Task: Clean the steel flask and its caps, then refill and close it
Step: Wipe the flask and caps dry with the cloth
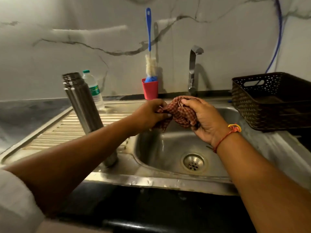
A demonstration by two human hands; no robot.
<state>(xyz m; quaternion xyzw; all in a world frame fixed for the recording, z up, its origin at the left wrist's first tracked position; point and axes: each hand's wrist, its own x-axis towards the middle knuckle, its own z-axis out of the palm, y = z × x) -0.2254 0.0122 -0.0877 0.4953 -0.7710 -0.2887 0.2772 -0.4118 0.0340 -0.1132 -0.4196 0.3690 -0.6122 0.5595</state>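
Your left hand (151, 115): pinching the cloth (178, 113)
Your right hand (205, 120): gripping the cloth above the sink (168, 148)
Flask (80, 101): uncapped, on the drainboard (67, 130)

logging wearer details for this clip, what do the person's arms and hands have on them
Both forearms are bare. The right hand has a thin red thread tied round the wrist, with a yellow and orange knot or bead on the outer side. The left hand shows no ring, band or watch. A white sleeve covers the left upper arm at the frame's lower-left corner.
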